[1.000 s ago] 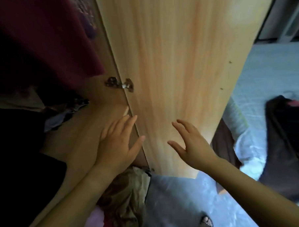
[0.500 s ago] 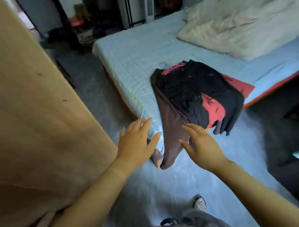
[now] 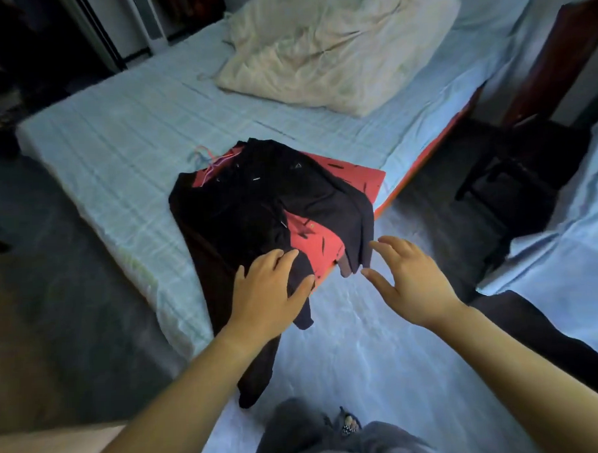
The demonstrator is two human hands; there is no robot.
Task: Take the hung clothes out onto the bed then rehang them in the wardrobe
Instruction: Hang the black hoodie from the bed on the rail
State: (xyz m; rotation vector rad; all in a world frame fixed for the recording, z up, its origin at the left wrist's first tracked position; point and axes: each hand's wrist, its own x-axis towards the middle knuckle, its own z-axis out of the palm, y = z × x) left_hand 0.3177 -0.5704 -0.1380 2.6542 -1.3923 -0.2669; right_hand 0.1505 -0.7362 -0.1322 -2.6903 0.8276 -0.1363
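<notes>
Both hands had come away from the wardrobe door, which had left view. Left hand [image 3: 269, 289] lay on the clothes pile [image 3: 266, 207] at the bed's [image 3: 116, 159] near corner, fingers spread, thumb under a dark sleeve, perhaps gripping it. Right hand [image 3: 409, 276] hovered beside the pile, fingers spread. No writing was legible.
</notes>
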